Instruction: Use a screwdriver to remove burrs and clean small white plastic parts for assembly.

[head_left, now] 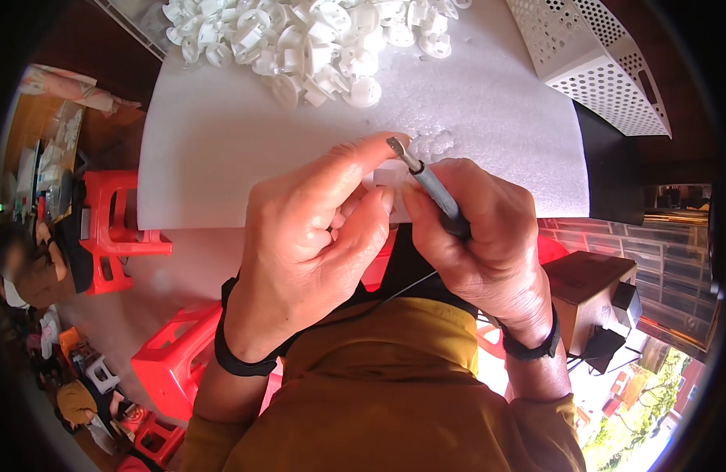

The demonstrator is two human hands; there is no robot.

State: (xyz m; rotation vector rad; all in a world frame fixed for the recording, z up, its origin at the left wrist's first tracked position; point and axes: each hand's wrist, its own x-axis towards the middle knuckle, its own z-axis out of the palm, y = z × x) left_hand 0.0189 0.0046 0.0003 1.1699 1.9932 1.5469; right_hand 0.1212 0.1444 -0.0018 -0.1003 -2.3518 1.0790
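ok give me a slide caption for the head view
Left hand holds a small white piece, right hand a metal-tipped tool, near piled white parts.

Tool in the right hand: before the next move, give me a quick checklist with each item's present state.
1. Tool gripped by right hand: ok.
2. White part held in left hand: ok.
3. Tip clear of left fingers: cannot tell; very close in this view.
4. White part's far side visible: not ok, hidden.
5. Pile apart from both hands: ok.
6. Basket apart from both hands: ok.
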